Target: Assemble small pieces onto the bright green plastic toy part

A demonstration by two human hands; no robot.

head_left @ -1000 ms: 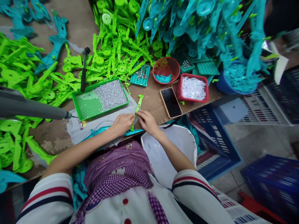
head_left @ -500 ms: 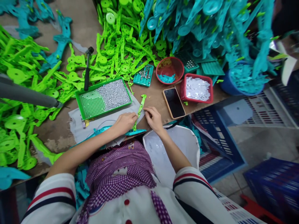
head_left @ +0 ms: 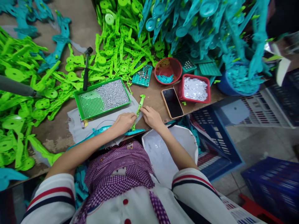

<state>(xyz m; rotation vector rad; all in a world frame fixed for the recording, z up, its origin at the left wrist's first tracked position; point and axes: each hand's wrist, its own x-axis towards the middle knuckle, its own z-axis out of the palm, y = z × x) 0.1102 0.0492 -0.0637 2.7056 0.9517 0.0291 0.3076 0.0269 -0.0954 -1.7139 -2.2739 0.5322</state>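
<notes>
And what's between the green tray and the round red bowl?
In the head view, a small teal tray holding metal bits, with some loose green pieces beside it.

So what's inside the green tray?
Small silvery pieces cover mostly the right part of the green tray; its holed floor shows at left. The floor beneath the heaped pieces is hidden.

The brown desk bore a grey cloth; around that, lime-green parts lay heaped at ten and twelve o'clock, a red bowl stood at two, and a phone lay at three.
</notes>
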